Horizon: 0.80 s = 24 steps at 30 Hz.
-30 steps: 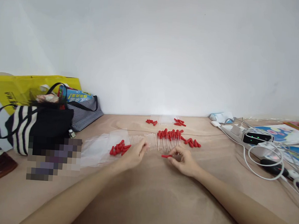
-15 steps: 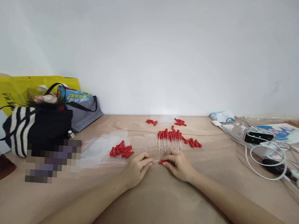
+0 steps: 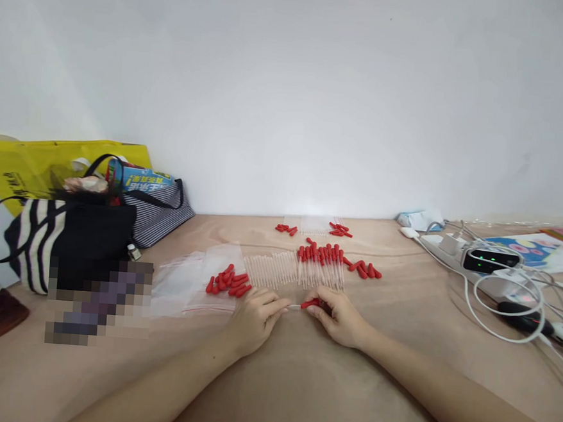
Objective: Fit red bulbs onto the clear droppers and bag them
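Observation:
Low over the table, my left hand [image 3: 257,315] pinches a thin clear dropper tube [image 3: 295,307]. My right hand [image 3: 336,318] grips a red rubber bulb [image 3: 310,302], and the tube's right end meets the bulb's mouth; how deep it sits I cannot tell. Just beyond my hands lies a row of bare tubes [image 3: 270,268]. To its right are droppers fitted with red bulbs [image 3: 321,255], laid side by side. One pile of loose red bulbs [image 3: 228,281] rests on a clear plastic bag near my left hand; more loose bulbs [image 3: 364,269] lie to the right.
Further back are another group of tubes [image 3: 315,226] and small red bulbs [image 3: 340,230]. Bags, including a black-and-white striped bag [image 3: 86,242], stand left. A power strip [image 3: 491,277] and looped white cables [image 3: 477,315] lie right. A wall [image 3: 289,96] closes the back.
The tube and the bulb now form one line between my hands, and more of the bulb shows. My right fingers have shifted slightly. One bulb behind the finished row lies further left.

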Each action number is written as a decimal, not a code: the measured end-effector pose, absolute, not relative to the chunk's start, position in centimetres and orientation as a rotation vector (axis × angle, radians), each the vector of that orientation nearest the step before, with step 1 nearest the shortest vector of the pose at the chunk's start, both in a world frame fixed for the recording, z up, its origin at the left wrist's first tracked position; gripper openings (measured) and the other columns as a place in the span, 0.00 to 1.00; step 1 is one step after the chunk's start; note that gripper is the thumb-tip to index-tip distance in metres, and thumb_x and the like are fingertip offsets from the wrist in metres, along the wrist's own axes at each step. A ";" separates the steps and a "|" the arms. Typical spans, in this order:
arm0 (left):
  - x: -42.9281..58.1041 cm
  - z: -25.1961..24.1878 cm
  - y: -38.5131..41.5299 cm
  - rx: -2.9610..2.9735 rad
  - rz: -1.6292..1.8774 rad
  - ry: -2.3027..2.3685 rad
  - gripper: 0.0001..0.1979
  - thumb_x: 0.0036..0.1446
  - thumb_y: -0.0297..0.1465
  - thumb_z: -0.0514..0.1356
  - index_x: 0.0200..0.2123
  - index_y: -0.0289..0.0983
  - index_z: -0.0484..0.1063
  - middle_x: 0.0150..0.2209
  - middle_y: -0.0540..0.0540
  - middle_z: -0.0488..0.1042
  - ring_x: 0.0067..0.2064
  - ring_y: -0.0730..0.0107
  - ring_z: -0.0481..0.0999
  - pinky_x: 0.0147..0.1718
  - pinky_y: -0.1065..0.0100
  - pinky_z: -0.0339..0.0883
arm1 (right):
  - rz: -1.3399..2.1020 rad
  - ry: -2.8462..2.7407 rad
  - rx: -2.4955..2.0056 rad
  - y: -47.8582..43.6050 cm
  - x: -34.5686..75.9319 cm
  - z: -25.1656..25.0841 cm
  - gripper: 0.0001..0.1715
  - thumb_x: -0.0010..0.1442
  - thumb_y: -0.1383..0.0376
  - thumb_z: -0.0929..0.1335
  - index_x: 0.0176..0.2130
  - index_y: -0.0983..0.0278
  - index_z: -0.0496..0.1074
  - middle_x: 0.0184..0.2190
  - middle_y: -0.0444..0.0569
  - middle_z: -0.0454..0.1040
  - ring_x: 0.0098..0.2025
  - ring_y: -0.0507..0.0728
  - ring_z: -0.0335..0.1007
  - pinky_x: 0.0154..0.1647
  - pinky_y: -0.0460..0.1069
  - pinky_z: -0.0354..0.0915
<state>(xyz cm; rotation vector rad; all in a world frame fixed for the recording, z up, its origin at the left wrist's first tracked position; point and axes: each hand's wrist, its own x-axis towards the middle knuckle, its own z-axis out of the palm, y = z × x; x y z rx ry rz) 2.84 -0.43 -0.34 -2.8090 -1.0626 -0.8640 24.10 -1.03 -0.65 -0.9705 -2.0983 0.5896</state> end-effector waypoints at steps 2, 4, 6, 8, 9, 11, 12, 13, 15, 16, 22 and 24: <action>2.8 -0.3 -0.5 -2.799 -0.867 -1.034 0.13 0.61 0.30 0.47 0.40 0.39 0.72 0.28 0.47 0.72 0.32 0.67 0.69 0.32 0.65 0.56 | 0.607 -2.091 -0.958 -1.0 24.1 -0.7 0.05 0.57 0.68 0.62 0.33 0.64 0.67 0.27 0.46 0.69 0.29 0.51 0.63 0.31 0.46 0.61; 2.9 -0.2 -0.5 -2.795 -0.879 -1.012 0.13 0.61 0.30 0.47 0.40 0.39 0.72 0.28 0.47 0.73 0.32 0.68 0.69 0.33 0.65 0.55 | 0.617 -2.110 -0.924 -1.0 24.2 -0.7 0.07 0.57 0.67 0.62 0.35 0.63 0.68 0.30 0.47 0.70 0.32 0.52 0.65 0.33 0.46 0.62; 3.0 -0.1 -0.5 -2.802 -0.890 -0.993 0.13 0.61 0.30 0.48 0.40 0.39 0.72 0.28 0.48 0.73 0.31 0.68 0.69 0.33 0.65 0.55 | 0.625 -2.134 -0.882 -1.0 24.2 -0.8 0.09 0.58 0.66 0.62 0.38 0.63 0.70 0.32 0.48 0.71 0.34 0.53 0.66 0.35 0.47 0.63; 3.1 0.0 -0.5 -2.816 -0.895 -0.973 0.13 0.61 0.29 0.48 0.40 0.39 0.71 0.29 0.48 0.73 0.31 0.69 0.69 0.34 0.66 0.54 | 0.620 -2.140 -0.860 -1.0 24.2 -0.8 0.10 0.58 0.65 0.62 0.38 0.62 0.71 0.32 0.49 0.72 0.35 0.53 0.66 0.36 0.48 0.63; 3.1 0.0 -0.5 -2.824 -0.894 -0.964 0.12 0.61 0.29 0.48 0.40 0.39 0.71 0.29 0.48 0.73 0.31 0.69 0.69 0.34 0.66 0.54 | 0.614 -2.138 -0.855 -1.0 24.1 -0.8 0.10 0.58 0.64 0.62 0.38 0.62 0.71 0.32 0.49 0.72 0.34 0.53 0.67 0.36 0.47 0.63; 3.1 0.0 -0.5 -2.840 -0.888 -0.946 0.12 0.60 0.29 0.48 0.39 0.38 0.71 0.29 0.48 0.74 0.31 0.69 0.69 0.34 0.66 0.53 | 0.594 -2.139 -0.842 -1.0 24.1 -0.8 0.11 0.58 0.63 0.62 0.38 0.63 0.72 0.31 0.49 0.72 0.33 0.52 0.67 0.35 0.47 0.63; 3.1 0.0 -0.5 -2.848 -0.888 -0.936 0.12 0.60 0.29 0.49 0.38 0.38 0.71 0.29 0.48 0.74 0.31 0.69 0.70 0.34 0.66 0.53 | 0.582 -2.142 -0.830 -1.1 24.1 -0.8 0.11 0.58 0.63 0.62 0.37 0.63 0.72 0.31 0.49 0.72 0.33 0.52 0.67 0.35 0.47 0.63; 3.1 -0.1 -0.5 -2.857 -0.890 -0.925 0.11 0.60 0.29 0.49 0.38 0.38 0.71 0.29 0.49 0.74 0.31 0.70 0.70 0.33 0.66 0.52 | 0.568 -2.147 -0.817 -1.1 24.1 -0.8 0.11 0.59 0.63 0.62 0.37 0.63 0.72 0.30 0.49 0.72 0.33 0.52 0.67 0.34 0.47 0.63; 3.2 0.0 -0.6 -2.875 -0.894 -0.901 0.11 0.60 0.28 0.49 0.37 0.38 0.71 0.29 0.49 0.74 0.31 0.71 0.70 0.33 0.67 0.51 | 0.534 -2.157 -0.798 -1.2 24.1 -0.8 0.11 0.59 0.63 0.62 0.35 0.63 0.72 0.28 0.48 0.72 0.31 0.52 0.67 0.33 0.46 0.63; 3.2 0.0 -0.6 -2.880 -0.891 -0.892 0.11 0.60 0.28 0.49 0.37 0.38 0.71 0.29 0.50 0.75 0.30 0.71 0.70 0.33 0.66 0.51 | 0.516 -2.161 -0.792 -1.2 24.1 -0.8 0.11 0.59 0.63 0.62 0.35 0.64 0.72 0.28 0.48 0.72 0.31 0.51 0.67 0.32 0.46 0.63; 3.6 0.2 -1.2 -2.840 -0.865 -0.984 0.10 0.59 0.27 0.49 0.33 0.38 0.71 0.28 0.51 0.75 0.29 0.73 0.71 0.33 0.66 0.47 | 0.454 -2.155 -0.809 -1.2 24.1 -1.2 0.11 0.58 0.63 0.63 0.33 0.65 0.72 0.25 0.48 0.71 0.28 0.51 0.66 0.29 0.45 0.61; 3.7 0.2 -1.3 -2.838 -0.863 -0.999 0.11 0.59 0.27 0.49 0.33 0.38 0.71 0.28 0.50 0.76 0.30 0.73 0.72 0.33 0.66 0.47 | 0.435 -2.160 -0.814 -1.2 24.1 -1.4 0.11 0.57 0.62 0.63 0.33 0.65 0.72 0.25 0.48 0.71 0.27 0.51 0.65 0.29 0.45 0.60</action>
